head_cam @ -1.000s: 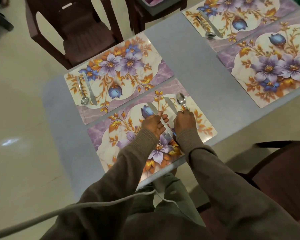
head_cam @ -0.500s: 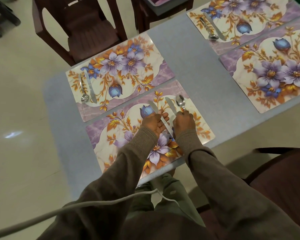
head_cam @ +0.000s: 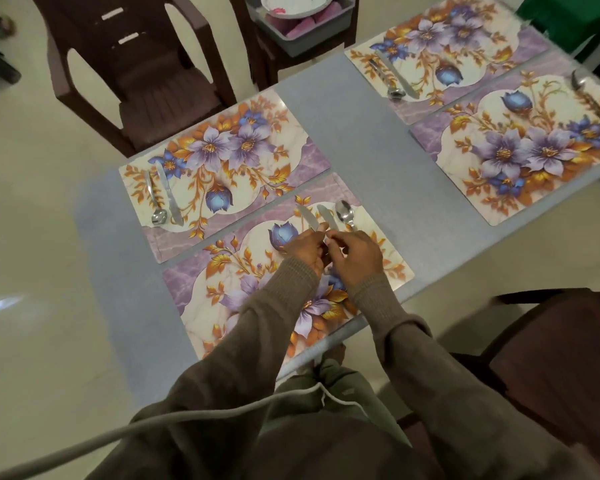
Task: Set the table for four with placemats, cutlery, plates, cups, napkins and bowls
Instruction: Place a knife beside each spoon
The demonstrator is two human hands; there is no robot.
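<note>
Four floral placemats lie on the grey table [head_cam: 361, 140]. Over the near left placemat [head_cam: 222, 285] my left hand [head_cam: 303, 251] pinches the handle of a knife [head_cam: 306, 218]. Beside it, almost touching, my right hand [head_cam: 357, 258] grips the handles of a second knife [head_cam: 327, 217] and a spoon [head_cam: 344, 212]. Their blades and bowl point away from me. The far left placemat [head_cam: 257, 140] carries a spoon [head_cam: 156, 202] and a knife [head_cam: 168, 197]. The far right placemat [head_cam: 471, 43] bears a spoon and knife pair [head_cam: 394, 79]. Cutlery [head_cam: 591, 97] lies on the near right placemat [head_cam: 499, 188].
A grey bin [head_cam: 302, 36] holding a white plate [head_cam: 297, 3] and pink items sits on a dark chair beyond the table. Another dark chair [head_cam: 142, 81] stands at the far left and one [head_cam: 551, 348] at my right. A green object [head_cam: 568, 15] is at the top right.
My hands have drawn closer together above the near left placemat, still holding the cutlery. The view has shifted back, showing the bin and more of the right placemats.
</note>
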